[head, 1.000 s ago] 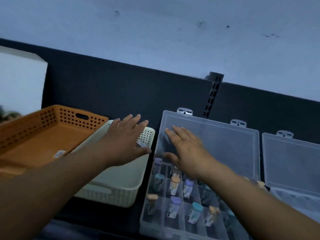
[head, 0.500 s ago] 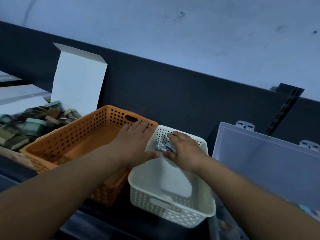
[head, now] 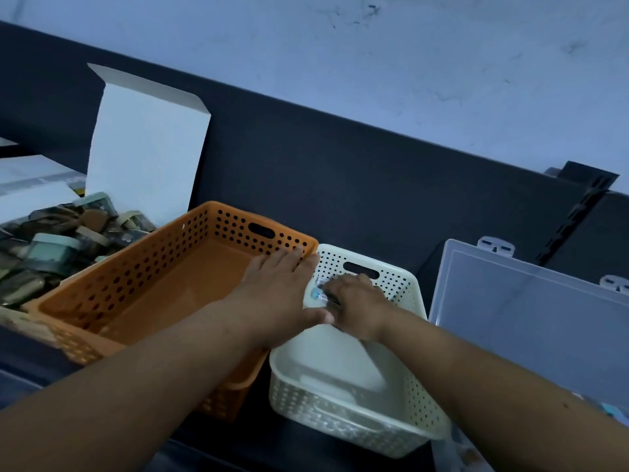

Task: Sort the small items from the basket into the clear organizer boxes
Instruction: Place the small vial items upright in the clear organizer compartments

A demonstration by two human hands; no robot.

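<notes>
Since a second ago my right hand (head: 357, 301) has left the clear organizer box (head: 527, 318) and now curls round what look like small capped vials (head: 319, 293) at the far wall of the white basket (head: 340, 420). My left hand (head: 279, 294) lies flat beside them, fingers straight. I judge a fresh pick is underway.

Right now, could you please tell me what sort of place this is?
Probably a sorting or packing workbench: an orange basket and a white basket, an open clear organizer box, and a carton full of small jars.
</notes>
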